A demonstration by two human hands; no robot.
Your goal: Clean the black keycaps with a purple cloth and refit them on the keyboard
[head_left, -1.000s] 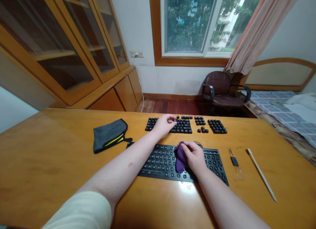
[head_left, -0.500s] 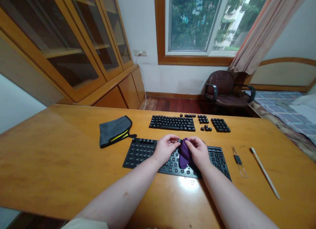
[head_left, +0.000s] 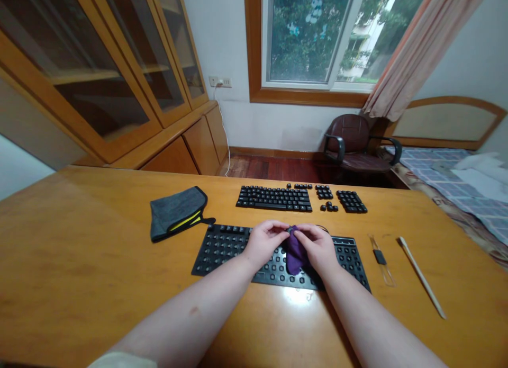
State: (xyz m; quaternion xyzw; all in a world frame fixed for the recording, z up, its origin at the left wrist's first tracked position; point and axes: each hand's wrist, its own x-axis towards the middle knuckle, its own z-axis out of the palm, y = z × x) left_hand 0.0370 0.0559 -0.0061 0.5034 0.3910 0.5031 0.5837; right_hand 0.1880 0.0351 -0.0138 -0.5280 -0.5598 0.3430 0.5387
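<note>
Both my hands meet above the bare keyboard base [head_left: 222, 249], a black board with its keycaps removed. My right hand [head_left: 317, 246] is closed round a purple cloth [head_left: 294, 251]. My left hand [head_left: 265, 242] pinches a small dark keycap [head_left: 291, 230] against the cloth's top edge; the cap is mostly hidden by fingers. Behind the base, the removed black keycaps [head_left: 274, 198] lie laid out in keyboard order on the wooden table [head_left: 79, 262].
A grey pouch with yellow trim [head_left: 177, 215] lies left of the base. On the right are a clear keycap puller [head_left: 381, 259] and a thin pale stick [head_left: 421, 277]. Beyond the table stand a brown armchair [head_left: 357, 143], glass-door cabinets [head_left: 99, 77] and a bed [head_left: 464, 182].
My left hand came back from the laid-out keycaps with a cap and joined my right hand at the cloth. The view shifted slightly.
</note>
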